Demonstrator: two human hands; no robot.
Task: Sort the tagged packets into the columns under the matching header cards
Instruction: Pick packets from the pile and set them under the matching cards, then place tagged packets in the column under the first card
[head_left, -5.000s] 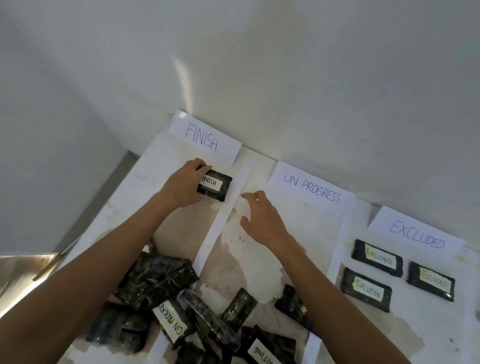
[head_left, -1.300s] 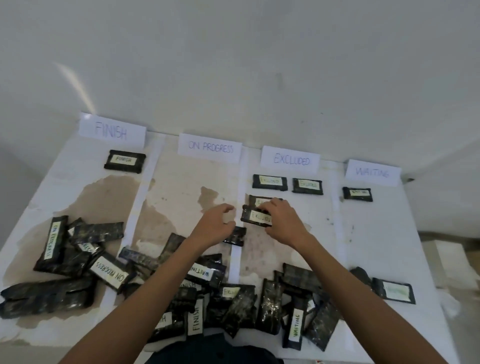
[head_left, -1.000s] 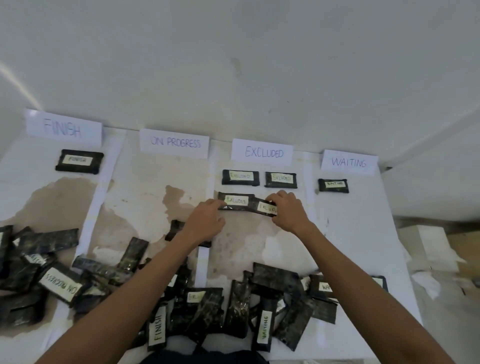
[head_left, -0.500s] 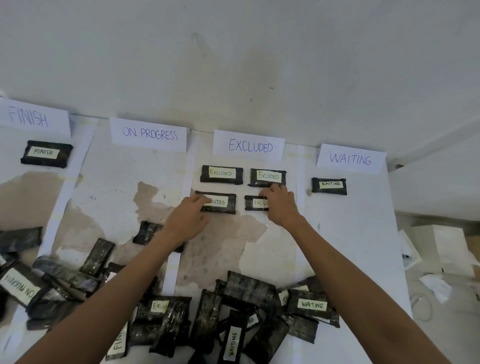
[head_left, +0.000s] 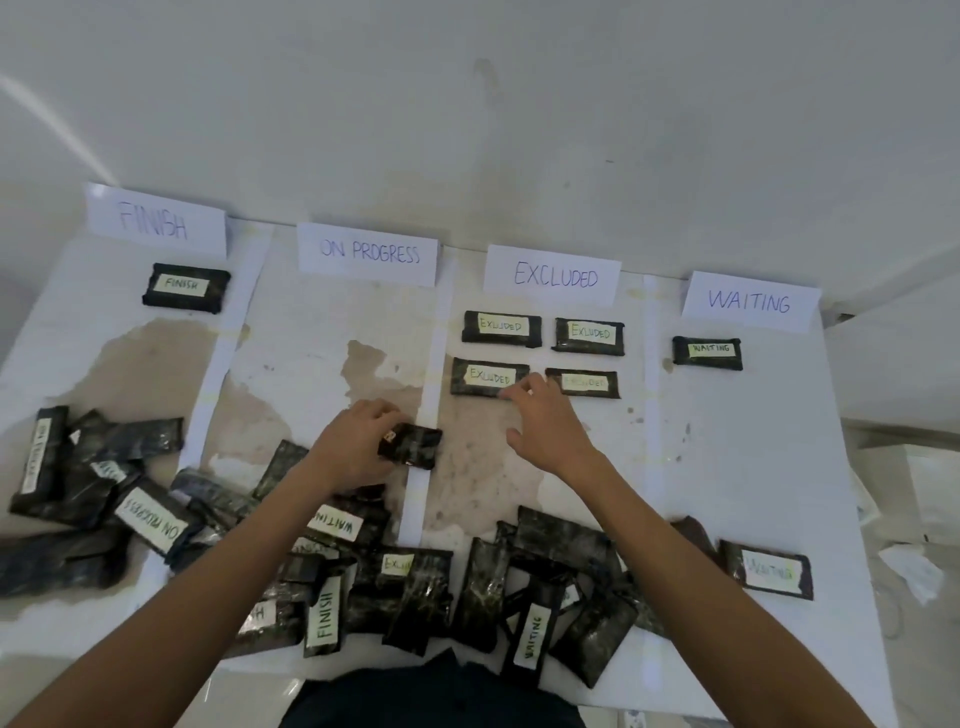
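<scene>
Four white header cards stand along the wall: FINISH (head_left: 156, 221), ON PROGRESS (head_left: 368, 253), EXCLUDED (head_left: 553, 274), WAITING (head_left: 749, 301). Under EXCLUDED lie several tagged black packets in two rows, the lower pair being a left packet (head_left: 483, 378) and a right packet (head_left: 589, 383). One FINISH packet (head_left: 186, 287) and one WAITING packet (head_left: 706, 353) lie in their columns. My left hand (head_left: 353, 449) grips a black packet (head_left: 413, 446) lying on the strip between ON PROGRESS and EXCLUDED. My right hand (head_left: 545, 423) hovers with relaxed fingers just below the lower EXCLUDED pair, holding nothing.
A heap of unsorted black packets (head_left: 395, 582) covers the near edge of the table (head_left: 322, 364), with more at the left (head_left: 93, 467). A lone WAITING packet (head_left: 769, 571) lies at the near right. The wall rises right behind the cards. White boxes and paper lie on the floor at right.
Both hands have let go of the two lower EXCLUDED packets, which now lie in the column. My left hand has drawn back and taken a loose packet; my right hand has pulled slightly back.
</scene>
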